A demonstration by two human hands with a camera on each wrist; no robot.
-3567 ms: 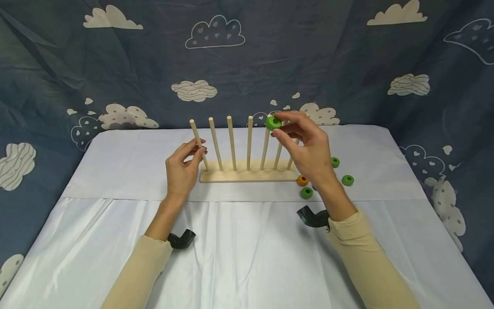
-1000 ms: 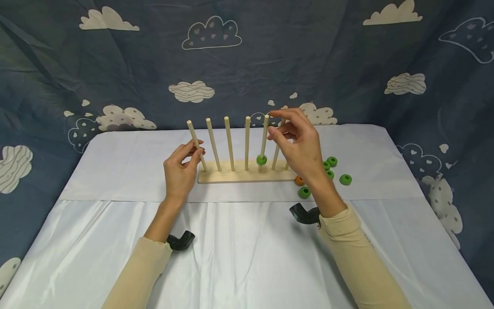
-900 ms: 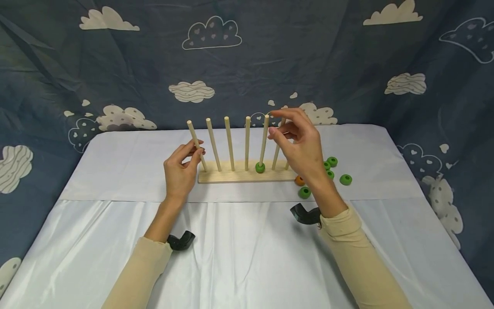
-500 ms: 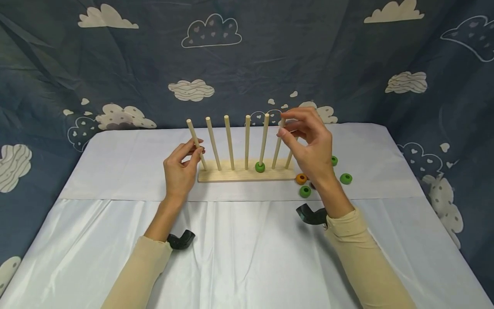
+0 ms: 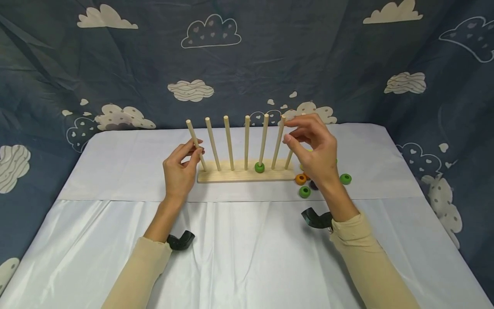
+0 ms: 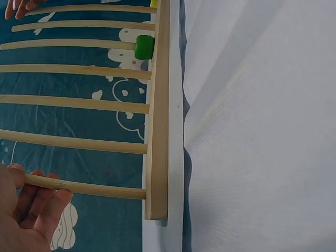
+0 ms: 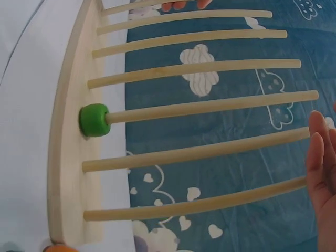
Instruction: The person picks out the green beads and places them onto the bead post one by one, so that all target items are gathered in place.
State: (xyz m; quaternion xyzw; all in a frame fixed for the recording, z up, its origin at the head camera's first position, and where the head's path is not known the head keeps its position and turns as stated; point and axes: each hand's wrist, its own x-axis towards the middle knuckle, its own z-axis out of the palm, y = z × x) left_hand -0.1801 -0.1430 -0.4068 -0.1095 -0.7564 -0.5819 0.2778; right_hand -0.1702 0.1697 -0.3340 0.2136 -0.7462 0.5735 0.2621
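My left fingers [image 6: 54, 209] pinch the leftmost peg [image 6: 105, 190], perhaps steadying the wooden base [image 5: 231, 176]. My right fingers [image 7: 315, 165], parted and holding nothing, curve beside the sixth peg [image 5: 277, 148]. A green bead [image 5: 260, 168] sits low on the fifth peg [image 5: 263, 139]; loose beads [image 5: 305, 192] lie right on the tabletop [image 5: 247, 244], likely for reach.

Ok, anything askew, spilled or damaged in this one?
Nothing stands out. The threaded green bead sits against the base, and loose beads lie beside its right end. The pegs look bowed in the wrist views but straight in the head view, probably lens distortion.
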